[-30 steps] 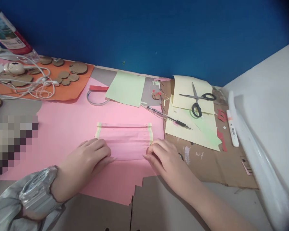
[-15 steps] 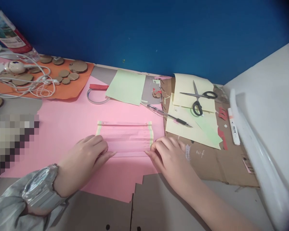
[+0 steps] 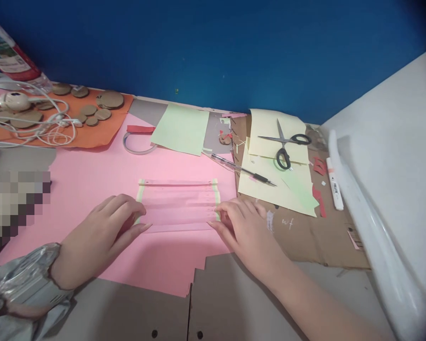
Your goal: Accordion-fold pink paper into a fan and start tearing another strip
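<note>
A pleated pink paper rectangle [image 3: 177, 203] with pale green and yellow strips along its short sides lies on a large pink sheet [image 3: 102, 175]. My left hand [image 3: 102, 232] is at its left edge, thumb and forefinger apart, the thumb tip by the lower left corner. The right edge is pinched by my right hand [image 3: 248, 232], thumb at the lower right corner and forefinger just above it. A raised fold runs along the paper's top, and another band along its bottom.
Black-handled scissors [image 3: 286, 142] lie spread on yellow paper [image 3: 270, 189], near a pen [image 3: 244, 170]. Behind are a green sheet [image 3: 181, 130] and a headband [image 3: 138, 150]. Earphones [image 3: 57, 118] and cardboard discs [image 3: 110, 99] lie at left; a white marker [image 3: 334, 184] at right.
My left hand has slid left, off the paper's face to its edge, and its fingers have loosened. My right hand stays at the right edge. The whole view has shifted slightly.
</note>
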`<action>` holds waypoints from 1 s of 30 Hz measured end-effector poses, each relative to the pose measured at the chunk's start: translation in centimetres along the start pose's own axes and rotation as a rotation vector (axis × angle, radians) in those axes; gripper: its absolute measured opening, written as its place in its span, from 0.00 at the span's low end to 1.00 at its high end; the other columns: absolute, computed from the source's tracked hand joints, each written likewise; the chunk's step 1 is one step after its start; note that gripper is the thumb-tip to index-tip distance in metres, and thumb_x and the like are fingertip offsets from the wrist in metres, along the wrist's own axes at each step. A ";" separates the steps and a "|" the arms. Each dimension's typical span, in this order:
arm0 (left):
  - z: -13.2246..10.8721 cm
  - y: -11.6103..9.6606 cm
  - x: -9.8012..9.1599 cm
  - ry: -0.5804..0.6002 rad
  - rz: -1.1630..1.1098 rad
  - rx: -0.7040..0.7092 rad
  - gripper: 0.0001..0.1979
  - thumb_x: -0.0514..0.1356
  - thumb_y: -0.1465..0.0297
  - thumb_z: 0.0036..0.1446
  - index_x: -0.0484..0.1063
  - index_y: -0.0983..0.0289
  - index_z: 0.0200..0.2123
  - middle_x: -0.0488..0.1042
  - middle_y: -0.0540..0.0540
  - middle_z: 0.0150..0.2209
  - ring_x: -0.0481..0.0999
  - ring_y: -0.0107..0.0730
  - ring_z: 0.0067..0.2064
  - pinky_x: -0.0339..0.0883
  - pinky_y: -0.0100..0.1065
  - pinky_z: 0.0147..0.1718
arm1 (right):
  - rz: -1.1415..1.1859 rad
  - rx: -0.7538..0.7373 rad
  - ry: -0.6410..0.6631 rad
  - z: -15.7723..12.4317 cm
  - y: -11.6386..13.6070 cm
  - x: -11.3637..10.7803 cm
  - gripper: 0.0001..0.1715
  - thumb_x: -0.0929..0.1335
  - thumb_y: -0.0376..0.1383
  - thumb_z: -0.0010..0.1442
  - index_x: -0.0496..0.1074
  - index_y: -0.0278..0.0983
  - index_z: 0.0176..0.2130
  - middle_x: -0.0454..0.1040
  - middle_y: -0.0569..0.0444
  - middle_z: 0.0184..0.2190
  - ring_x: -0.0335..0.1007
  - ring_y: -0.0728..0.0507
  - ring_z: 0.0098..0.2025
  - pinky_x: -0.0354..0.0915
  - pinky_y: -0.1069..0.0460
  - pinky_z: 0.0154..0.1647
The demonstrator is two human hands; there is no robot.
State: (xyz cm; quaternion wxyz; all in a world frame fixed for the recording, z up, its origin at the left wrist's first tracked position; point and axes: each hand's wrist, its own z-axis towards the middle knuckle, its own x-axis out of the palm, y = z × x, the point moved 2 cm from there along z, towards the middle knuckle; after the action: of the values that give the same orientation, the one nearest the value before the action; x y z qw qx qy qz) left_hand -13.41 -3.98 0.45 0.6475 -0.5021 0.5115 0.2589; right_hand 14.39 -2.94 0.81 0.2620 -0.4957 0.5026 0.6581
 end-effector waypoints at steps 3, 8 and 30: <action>-0.2 0.2 -0.1 -0.023 0.008 -0.001 0.10 0.54 0.63 0.59 0.66 0.61 0.41 0.67 0.55 0.39 0.67 0.37 0.43 0.62 0.39 0.43 | -0.017 -0.084 -0.003 0.0 -0.1 0.1 0.04 0.62 0.37 0.63 0.64 0.39 0.37 0.70 0.53 0.36 0.63 0.44 0.40 0.54 0.46 0.45; -0.4 0.4 -0.3 -0.024 0.030 0.155 0.11 0.54 0.69 0.59 0.69 0.56 0.45 0.66 0.55 0.41 0.65 0.38 0.44 0.63 0.39 0.43 | -0.092 -0.422 0.062 -0.4 0.2 -0.1 0.16 0.58 0.24 0.62 0.67 0.39 0.42 0.70 0.51 0.41 0.60 0.44 0.46 0.57 0.48 0.47; 2.1 -4.2 -2.1 0.043 0.069 0.266 0.11 0.49 0.66 0.63 0.70 0.62 0.34 0.73 0.53 0.34 0.70 0.35 0.38 0.62 0.37 0.39 | 0.301 -0.254 0.021 0.0 0.2 -1.5 0.09 0.59 0.34 0.65 0.66 0.36 0.35 0.69 0.51 0.35 0.63 0.46 0.38 0.60 0.50 0.41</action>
State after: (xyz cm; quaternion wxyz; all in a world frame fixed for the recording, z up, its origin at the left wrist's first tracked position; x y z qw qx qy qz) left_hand -9.74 -3.21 3.91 0.6878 -0.3995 0.5720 0.2001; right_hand 14.73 -2.76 2.27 0.0910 -0.4509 0.4867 0.7426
